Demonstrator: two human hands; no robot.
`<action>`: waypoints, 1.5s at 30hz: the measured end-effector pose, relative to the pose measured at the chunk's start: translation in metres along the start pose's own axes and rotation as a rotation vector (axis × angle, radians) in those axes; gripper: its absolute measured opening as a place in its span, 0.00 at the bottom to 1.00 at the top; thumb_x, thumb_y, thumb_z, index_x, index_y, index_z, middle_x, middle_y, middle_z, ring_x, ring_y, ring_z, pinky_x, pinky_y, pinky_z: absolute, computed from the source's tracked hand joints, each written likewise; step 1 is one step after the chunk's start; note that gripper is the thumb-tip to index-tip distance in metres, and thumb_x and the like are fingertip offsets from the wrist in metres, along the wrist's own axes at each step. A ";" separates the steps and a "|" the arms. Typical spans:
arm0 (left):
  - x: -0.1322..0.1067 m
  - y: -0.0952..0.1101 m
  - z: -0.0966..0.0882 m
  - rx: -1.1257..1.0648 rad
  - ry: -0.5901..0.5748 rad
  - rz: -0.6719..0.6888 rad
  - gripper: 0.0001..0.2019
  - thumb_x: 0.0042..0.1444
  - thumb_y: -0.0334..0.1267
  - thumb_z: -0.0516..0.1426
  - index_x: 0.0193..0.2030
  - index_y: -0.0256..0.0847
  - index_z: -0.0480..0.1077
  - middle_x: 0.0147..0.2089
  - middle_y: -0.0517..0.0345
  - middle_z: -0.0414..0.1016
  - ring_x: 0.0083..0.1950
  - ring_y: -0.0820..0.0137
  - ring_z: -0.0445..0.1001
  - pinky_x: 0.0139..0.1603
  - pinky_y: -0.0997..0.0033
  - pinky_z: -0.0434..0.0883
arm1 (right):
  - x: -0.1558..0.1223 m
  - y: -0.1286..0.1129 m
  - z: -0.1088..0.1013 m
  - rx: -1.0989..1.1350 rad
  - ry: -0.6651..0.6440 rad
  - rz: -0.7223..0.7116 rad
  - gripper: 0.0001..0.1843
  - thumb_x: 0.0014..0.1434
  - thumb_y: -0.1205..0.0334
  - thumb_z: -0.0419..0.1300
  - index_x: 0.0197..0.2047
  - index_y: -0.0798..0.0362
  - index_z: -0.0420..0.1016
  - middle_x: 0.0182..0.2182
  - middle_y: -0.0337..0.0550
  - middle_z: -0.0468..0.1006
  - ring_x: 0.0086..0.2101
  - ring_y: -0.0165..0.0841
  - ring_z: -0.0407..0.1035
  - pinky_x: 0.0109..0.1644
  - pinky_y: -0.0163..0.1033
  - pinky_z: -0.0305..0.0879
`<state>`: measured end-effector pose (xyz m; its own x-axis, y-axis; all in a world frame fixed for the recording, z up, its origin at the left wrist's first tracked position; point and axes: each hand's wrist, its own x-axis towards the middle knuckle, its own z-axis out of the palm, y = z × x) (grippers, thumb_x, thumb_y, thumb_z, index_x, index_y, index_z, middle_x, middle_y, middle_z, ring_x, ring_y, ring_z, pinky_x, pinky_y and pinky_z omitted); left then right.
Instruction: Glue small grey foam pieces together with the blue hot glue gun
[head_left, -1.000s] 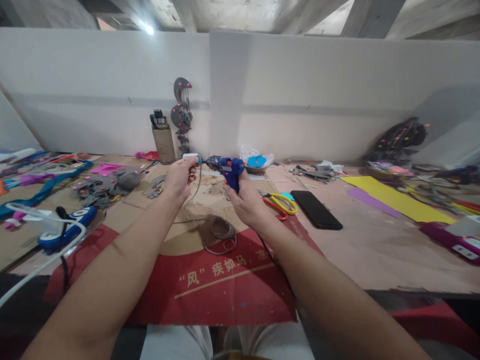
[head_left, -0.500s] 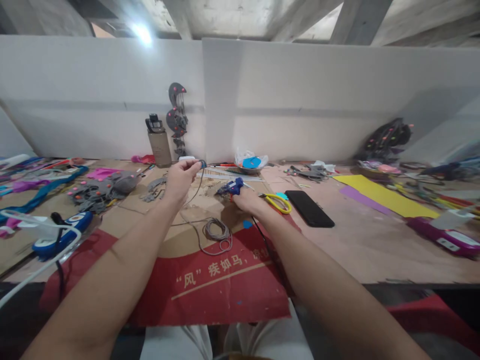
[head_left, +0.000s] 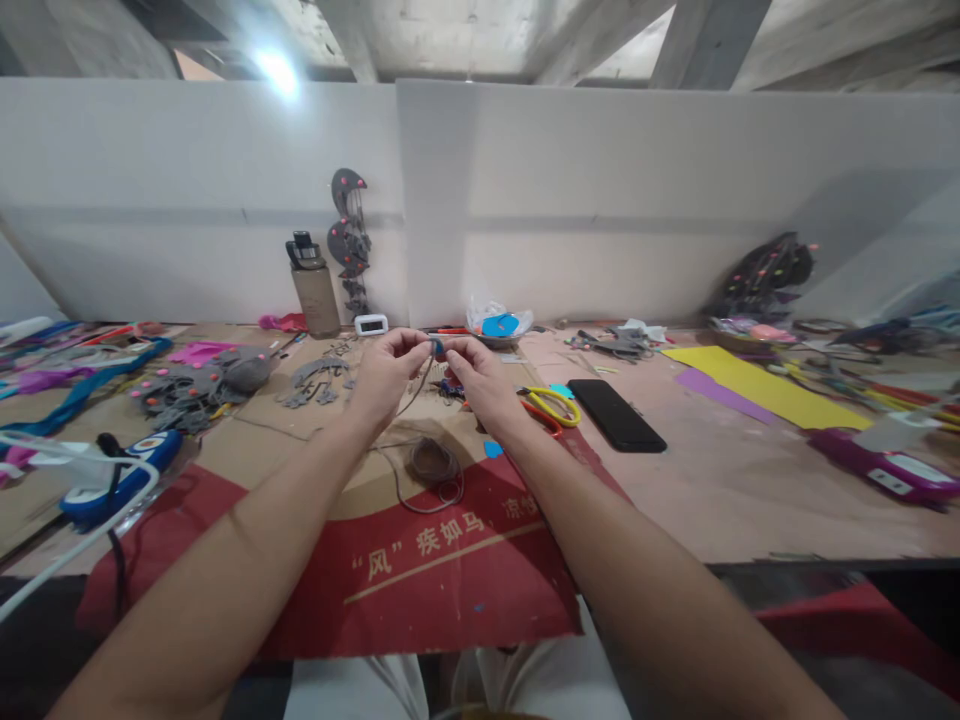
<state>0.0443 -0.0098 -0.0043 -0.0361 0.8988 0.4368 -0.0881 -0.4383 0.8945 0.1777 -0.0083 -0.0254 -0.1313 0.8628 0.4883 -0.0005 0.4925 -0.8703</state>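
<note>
In front of me my left hand (head_left: pixel 390 375) pinches a thin grey cord (head_left: pixel 418 392) near a small dark blue piece (head_left: pixel 437 347) at its end. My right hand (head_left: pixel 478 380) meets it from the other side, thumb and finger closed on the blue piece. Below both hands, the rest of the cord lies in a loose coil (head_left: pixel 433 462) on cardboard (head_left: pixel 450 600) printed in red. Partly hidden behind my right hand is a dark blue tool (head_left: pixel 451 388), probably a glue gun. Yellow-handled scissors (head_left: pixel 555 405) and an orange handle (head_left: pixel 541 418) lie beside the right wrist.
A black phone (head_left: pixel 616 415) lies right of the scissors. Grey cut-outs (head_left: pixel 319 380) and a bottle (head_left: pixel 315 295) stand to the left. Beyond the hands is a bowl (head_left: pixel 501 328) with blue pieces. Power strips (head_left: pixel 124 475) flank both sides.
My right hand has let go of the blue tool and moved up to the cord's blue end. My left hand has shifted right and slightly down, so the two hands now meet.
</note>
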 end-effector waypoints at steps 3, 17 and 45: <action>-0.001 0.000 0.003 -0.108 -0.058 -0.069 0.06 0.43 0.36 0.62 0.28 0.37 0.70 0.21 0.63 0.64 0.21 0.79 0.59 0.22 0.77 0.56 | -0.002 0.000 0.000 0.055 0.031 0.021 0.08 0.56 0.57 0.53 0.36 0.52 0.67 0.29 0.35 0.70 0.25 0.24 0.61 0.31 0.33 0.61; -0.006 0.005 -0.001 0.338 0.061 0.173 0.02 0.45 0.33 0.59 0.28 0.39 0.72 0.26 0.61 0.70 0.26 0.75 0.65 0.28 0.76 0.61 | -0.010 -0.002 0.019 0.450 0.116 0.225 0.18 0.49 0.61 0.61 0.40 0.49 0.56 0.25 0.30 0.70 0.23 0.24 0.67 0.31 0.34 0.67; -0.002 -0.005 0.003 0.029 -0.133 0.008 0.09 0.46 0.39 0.63 0.32 0.35 0.72 0.27 0.59 0.72 0.27 0.76 0.70 0.32 0.73 0.69 | -0.005 -0.004 0.003 0.032 0.260 0.042 0.09 0.52 0.56 0.56 0.31 0.53 0.69 0.25 0.34 0.68 0.25 0.25 0.59 0.30 0.33 0.57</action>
<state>0.0481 -0.0097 -0.0096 0.0958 0.8875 0.4507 -0.0596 -0.4469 0.8926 0.1753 -0.0150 -0.0251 0.1272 0.8848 0.4482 -0.0328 0.4554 -0.8897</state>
